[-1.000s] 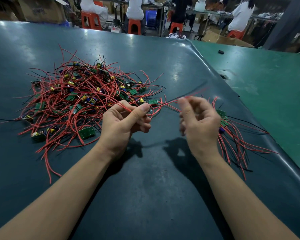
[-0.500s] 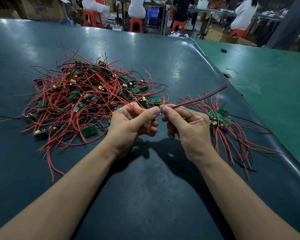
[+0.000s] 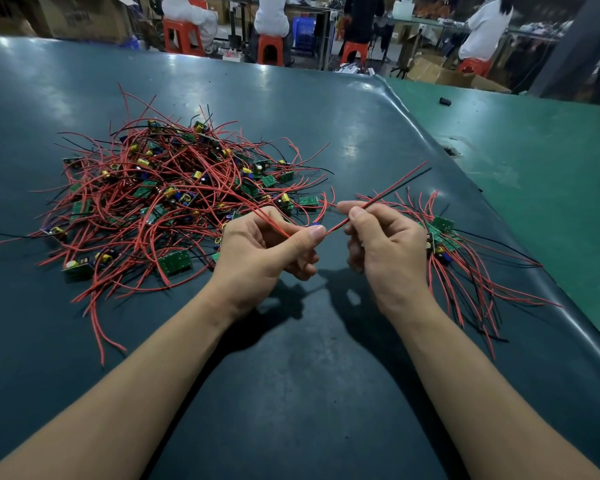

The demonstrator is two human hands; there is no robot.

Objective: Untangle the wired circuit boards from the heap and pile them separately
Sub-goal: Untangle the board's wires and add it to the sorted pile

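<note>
While the big heap [image 3: 174, 199] of wired circuit boards sprawls over the left and centre of the head view, both hands meet just below the middle of the frame. The left hand [image 3: 267, 247] is curled, its thumb pressed against the forefinger, pinching a small board whose blue part barely peeks out at the thumb tip; red wires from that pinch run up and left into the heap. The right hand [image 3: 385, 244] is curled too, its thumb and forefinger pinching a red wire and a black wire [image 3: 392, 188] together; these two rise stiffly toward the upper right, clear of the table. Between the two hands a short stretch of red wire spans the gap, so both grips appear to be on the same piece.

At the right of the frame, partly hidden behind the right hand, lies the separate pile [image 3: 465, 258]: several green boards stacked close, their red and black leads fanning down and right toward the table's rounded edge. The dark teal table [image 3: 291, 393] fills the lower frame, with both forearms reaching in from the bottom. A lighter green bench [image 3: 534, 161] sits at the right. Along the top edge, seated people and orange stools [image 3: 269, 48] show.
</note>
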